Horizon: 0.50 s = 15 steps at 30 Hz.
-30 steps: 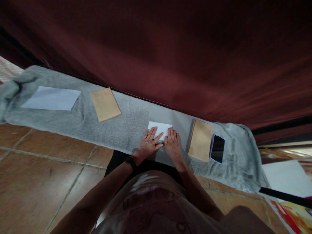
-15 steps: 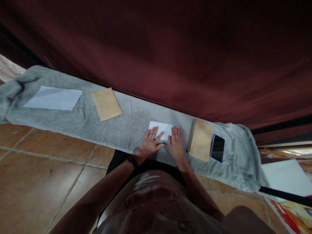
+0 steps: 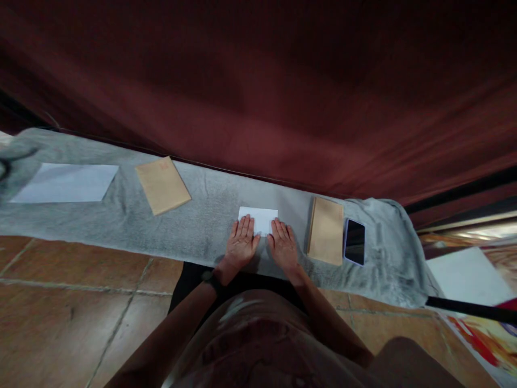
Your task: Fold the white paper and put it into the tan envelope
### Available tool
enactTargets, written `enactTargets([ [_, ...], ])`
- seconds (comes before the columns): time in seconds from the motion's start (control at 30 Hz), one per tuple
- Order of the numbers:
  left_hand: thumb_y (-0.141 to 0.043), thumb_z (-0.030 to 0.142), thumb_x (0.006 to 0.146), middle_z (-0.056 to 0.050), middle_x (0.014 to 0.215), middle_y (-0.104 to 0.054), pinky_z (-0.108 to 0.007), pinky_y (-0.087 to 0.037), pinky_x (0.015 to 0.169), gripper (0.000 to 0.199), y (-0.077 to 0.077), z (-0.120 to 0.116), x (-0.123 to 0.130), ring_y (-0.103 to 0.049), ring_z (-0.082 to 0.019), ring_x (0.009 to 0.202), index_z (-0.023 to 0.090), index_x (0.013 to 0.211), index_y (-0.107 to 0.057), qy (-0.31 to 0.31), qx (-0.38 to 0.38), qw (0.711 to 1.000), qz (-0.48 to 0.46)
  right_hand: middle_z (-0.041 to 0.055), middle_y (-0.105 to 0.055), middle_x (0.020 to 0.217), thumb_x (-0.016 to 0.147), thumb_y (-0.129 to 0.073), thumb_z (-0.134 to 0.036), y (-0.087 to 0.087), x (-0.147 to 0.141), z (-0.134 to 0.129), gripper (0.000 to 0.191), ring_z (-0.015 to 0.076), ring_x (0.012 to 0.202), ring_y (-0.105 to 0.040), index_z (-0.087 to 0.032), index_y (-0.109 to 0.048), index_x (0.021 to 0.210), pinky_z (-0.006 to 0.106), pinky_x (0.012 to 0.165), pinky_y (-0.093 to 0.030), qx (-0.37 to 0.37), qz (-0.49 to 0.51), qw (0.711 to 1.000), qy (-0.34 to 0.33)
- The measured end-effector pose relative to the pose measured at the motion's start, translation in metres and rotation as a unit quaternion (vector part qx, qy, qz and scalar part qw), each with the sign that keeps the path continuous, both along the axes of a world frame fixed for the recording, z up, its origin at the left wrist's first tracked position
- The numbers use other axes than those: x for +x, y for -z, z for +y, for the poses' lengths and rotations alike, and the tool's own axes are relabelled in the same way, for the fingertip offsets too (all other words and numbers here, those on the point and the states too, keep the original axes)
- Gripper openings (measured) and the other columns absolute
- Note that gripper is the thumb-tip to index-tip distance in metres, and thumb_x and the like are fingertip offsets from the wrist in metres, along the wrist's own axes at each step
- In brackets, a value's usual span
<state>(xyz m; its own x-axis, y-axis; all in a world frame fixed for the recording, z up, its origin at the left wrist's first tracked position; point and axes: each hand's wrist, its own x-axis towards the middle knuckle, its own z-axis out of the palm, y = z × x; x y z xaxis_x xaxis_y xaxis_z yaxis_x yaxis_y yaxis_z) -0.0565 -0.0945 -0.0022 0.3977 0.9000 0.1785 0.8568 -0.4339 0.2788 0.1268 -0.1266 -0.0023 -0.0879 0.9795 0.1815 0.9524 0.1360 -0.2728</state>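
A small folded sheet of white paper (image 3: 263, 220) lies flat on the grey cloth in front of me. My left hand (image 3: 241, 241) rests flat over its lower left part, fingers stretched out and pointing away from me. On the lower right corner lies my right hand (image 3: 283, 245), also flat with its fingers extended. Both thumbs point inward near the paper's lower edge. Neither hand grips anything. A dark watch (image 3: 211, 278) is on my left wrist.
Grey cloth (image 3: 214, 215) covers a long narrow surface. A larger white sheet (image 3: 67, 183) and a brown envelope (image 3: 163, 186) lie to the left. Right of my hands are a stack of brown envelopes (image 3: 326, 231) and a phone (image 3: 355, 242). A dark red curtain (image 3: 250, 118) hangs behind.
My left hand has drawn back toward the paper's lower left, uncovering its middle. My right hand has shifted slightly lower on the right corner. The camera view has tilted and shifted a little.
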Motion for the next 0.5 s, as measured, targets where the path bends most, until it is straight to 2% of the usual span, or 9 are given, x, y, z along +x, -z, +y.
enactTargets([
  [0.07, -0.035, 0.035, 0.108, -0.021, 0.169, -0.035, -0.054, -0.019, 0.133, 0.065, -0.003, 0.002, 0.011, -0.027, -0.03, 0.161, 0.005, 0.166, -0.031, 0.001, -0.003, 1.0, 0.013, 0.0151, -0.043, 0.167, 0.112, -0.036, -0.03, 0.001, -0.001, 0.0, 0.054, 0.0285, 0.154, -0.043, -0.008, -0.045, 0.16, 0.052, 0.13, -0.027, 0.002, -0.004, 1.0, 0.005],
  [0.2, -0.027, 0.035, 0.11, -0.015, 0.171, -0.034, -0.047, -0.019, 0.135, 0.062, -0.009, 0.011, 0.04, -0.025, -0.025, 0.162, 0.007, 0.164, -0.036, 0.062, -0.033, 0.997, 0.021, 0.0137, -0.042, 0.168, 0.109, -0.036, -0.021, 0.002, -0.002, -0.001, 0.054, 0.0281, 0.155, -0.042, -0.011, -0.045, 0.161, 0.052, 0.13, -0.026, -0.004, -0.014, 1.0, 0.0],
  [0.3, -0.024, 0.039, 0.11, -0.017, 0.172, -0.033, -0.047, -0.02, 0.134, 0.064, -0.008, 0.019, 0.055, -0.023, -0.026, 0.163, 0.004, 0.162, -0.038, 0.07, -0.047, 0.996, 0.02, 0.0132, -0.042, 0.168, 0.105, -0.037, -0.014, 0.003, -0.002, -0.001, 0.057, 0.0274, 0.156, -0.04, -0.012, -0.044, 0.161, 0.052, 0.131, -0.025, -0.009, -0.018, 1.0, -0.005],
  [0.5, -0.033, 0.048, 0.109, -0.021, 0.173, -0.029, -0.047, -0.02, 0.134, 0.072, -0.002, 0.033, 0.048, -0.021, -0.028, 0.164, 0.001, 0.164, -0.032, 0.045, -0.028, 0.998, 0.02, 0.0165, -0.046, 0.165, 0.109, -0.037, -0.021, 0.003, -0.002, 0.0, 0.053, 0.0297, 0.154, -0.044, -0.006, -0.047, 0.159, 0.054, 0.13, -0.027, -0.002, -0.011, 1.0, 0.002],
])
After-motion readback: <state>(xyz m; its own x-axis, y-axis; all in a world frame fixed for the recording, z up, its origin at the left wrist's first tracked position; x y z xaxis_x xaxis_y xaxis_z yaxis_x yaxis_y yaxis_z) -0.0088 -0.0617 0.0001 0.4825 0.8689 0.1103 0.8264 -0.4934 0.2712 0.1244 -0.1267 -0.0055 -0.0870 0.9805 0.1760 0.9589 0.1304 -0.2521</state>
